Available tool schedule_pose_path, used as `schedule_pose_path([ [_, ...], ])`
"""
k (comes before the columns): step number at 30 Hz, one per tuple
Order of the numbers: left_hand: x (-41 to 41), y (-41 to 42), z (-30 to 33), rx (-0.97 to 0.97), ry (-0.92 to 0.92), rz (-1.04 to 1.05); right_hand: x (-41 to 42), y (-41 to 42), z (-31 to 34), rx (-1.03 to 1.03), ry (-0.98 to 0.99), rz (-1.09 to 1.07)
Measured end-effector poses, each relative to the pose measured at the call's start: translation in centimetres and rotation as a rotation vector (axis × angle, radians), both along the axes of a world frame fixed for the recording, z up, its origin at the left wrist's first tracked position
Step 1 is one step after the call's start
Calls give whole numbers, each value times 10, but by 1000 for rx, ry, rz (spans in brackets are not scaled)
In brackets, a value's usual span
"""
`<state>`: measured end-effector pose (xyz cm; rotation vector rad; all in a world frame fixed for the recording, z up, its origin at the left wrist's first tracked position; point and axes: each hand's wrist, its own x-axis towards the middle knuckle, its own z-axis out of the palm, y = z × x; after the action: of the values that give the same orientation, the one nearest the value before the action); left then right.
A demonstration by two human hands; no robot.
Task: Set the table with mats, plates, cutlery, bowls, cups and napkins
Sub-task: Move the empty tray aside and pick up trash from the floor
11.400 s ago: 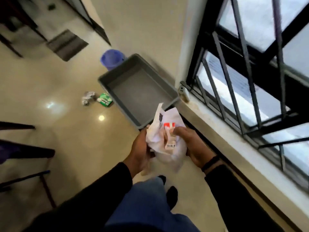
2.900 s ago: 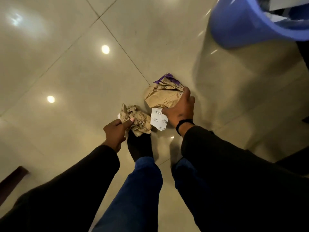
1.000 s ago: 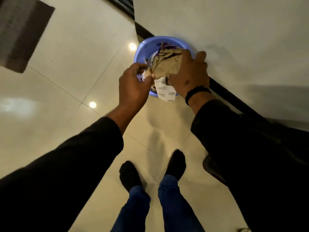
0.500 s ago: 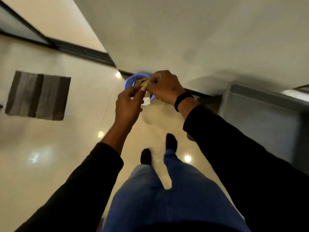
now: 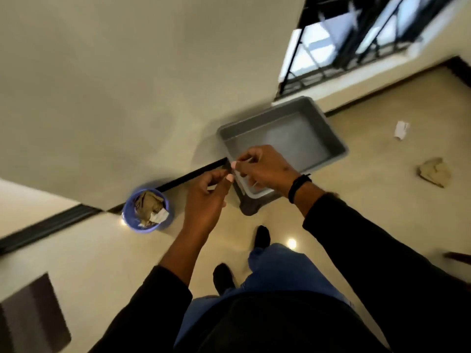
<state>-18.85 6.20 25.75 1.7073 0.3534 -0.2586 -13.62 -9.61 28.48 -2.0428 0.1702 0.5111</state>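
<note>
While both hands meet at frame centre, left hand (image 5: 206,197) and right hand (image 5: 265,169) curled, apparently holding nothing: crumpled brown paper (image 5: 434,171) at far right, nearer the right.

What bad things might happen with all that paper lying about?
The crumpled brown paper and the white scrap lie loose on the glossy floor, so a foot might slip on them. The blue bin looks heaped, so paper may spill out. The grey tub sits close ahead, a possible trip.
</note>
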Motion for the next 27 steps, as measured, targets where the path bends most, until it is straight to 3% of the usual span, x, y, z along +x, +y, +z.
schedule_pose_path([
  [8, -4, -177, 21, 106, -42, -573, -72, -185, 7, 95, -15, -493],
  [15, -11, -347, 0, 121, 57, -881, -121, -356, -10, 138, 23, -786],
  [19, -10, -409, -11, 140, 121, -940, -134, -425, -24, 131, 36, -870],
  [27, 9, -474, -27, 175, 205, -847, -111, -505, -68, 205, 178, -884],
])
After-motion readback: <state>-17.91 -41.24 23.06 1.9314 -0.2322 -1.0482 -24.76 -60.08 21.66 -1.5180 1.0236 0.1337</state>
